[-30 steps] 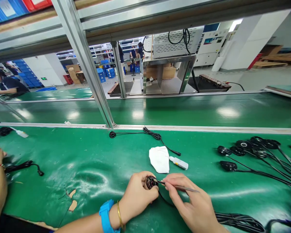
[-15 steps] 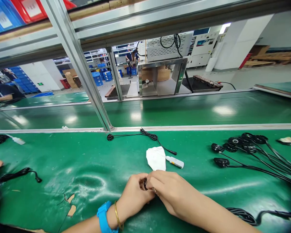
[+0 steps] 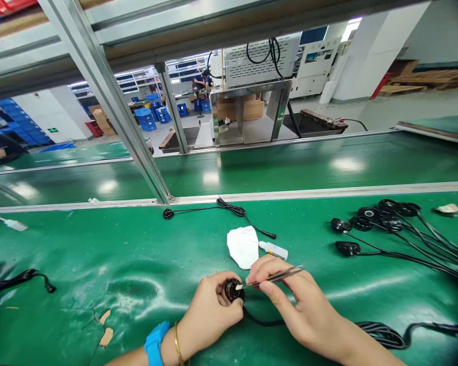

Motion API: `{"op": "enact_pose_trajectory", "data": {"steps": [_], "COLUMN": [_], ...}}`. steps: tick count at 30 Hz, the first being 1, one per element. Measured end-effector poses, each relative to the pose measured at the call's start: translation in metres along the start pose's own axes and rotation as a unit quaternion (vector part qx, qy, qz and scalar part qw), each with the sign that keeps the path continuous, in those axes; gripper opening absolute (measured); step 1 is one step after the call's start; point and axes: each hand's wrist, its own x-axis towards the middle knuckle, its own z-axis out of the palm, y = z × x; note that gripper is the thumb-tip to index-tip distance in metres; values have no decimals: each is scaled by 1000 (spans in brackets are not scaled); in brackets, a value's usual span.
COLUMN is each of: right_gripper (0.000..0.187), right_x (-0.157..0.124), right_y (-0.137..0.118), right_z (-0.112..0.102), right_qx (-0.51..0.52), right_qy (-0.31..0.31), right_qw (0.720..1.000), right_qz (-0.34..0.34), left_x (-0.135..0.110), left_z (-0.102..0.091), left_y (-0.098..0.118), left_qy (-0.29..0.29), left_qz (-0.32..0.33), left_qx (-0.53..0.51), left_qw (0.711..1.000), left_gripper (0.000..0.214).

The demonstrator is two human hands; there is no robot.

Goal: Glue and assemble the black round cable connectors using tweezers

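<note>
A round black cable head is gripped between the thumb and fingers of my left hand, its open face turned up. My right hand pinches thin dark tweezers. A small pale piece is at the tweezers' tip, against the face of the cable head; whether it is seated there I cannot tell. From the head, a black cable runs right, beneath my right hand, towards a coil. Just beyond my hands lie a white cloth or paper and a small translucent bottle.
Several black cable heads with leads lie at right. Another coiled cable rests by the green bench's back rail. A metal post rises at left. Beige scraps and a cable end lie left.
My right hand has moved right, away from my left, and tweezers now show in it. The cable head in my left hand has come into clear view. The camera view has shifted slightly.
</note>
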Motion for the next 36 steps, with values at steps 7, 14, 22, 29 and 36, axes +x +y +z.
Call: {"op": "enact_pose_trajectory", "data": {"steps": [7,14,22,29,36], "right_gripper": [24,24,29,25,27], "right_x": [-2,-2,0,1,-2], "right_y": [1,-1,0,-10,0], "right_z": [7,8,13,5,4], "right_qx": [-31,-44,-95,-68,-93], "right_qy": [-98,-104,-135,-32,-10], "right_qw": [994,993,985,994,992], "right_qz": [-37,-44,-49,-77,-89], "left_x": [1,0,3,0,-2], "left_z": [1,1,-1,2,4], "left_y": [1,6,-1,6,5], "left_qy": [-14,-23,-35,-12,4], "left_qz": [8,2,13,15,11], "left_qx": [-6,-24,-57,-20,29], "left_qw": [1000,999,998,1000,1000], "left_gripper": [25,28,15,20,23]}}
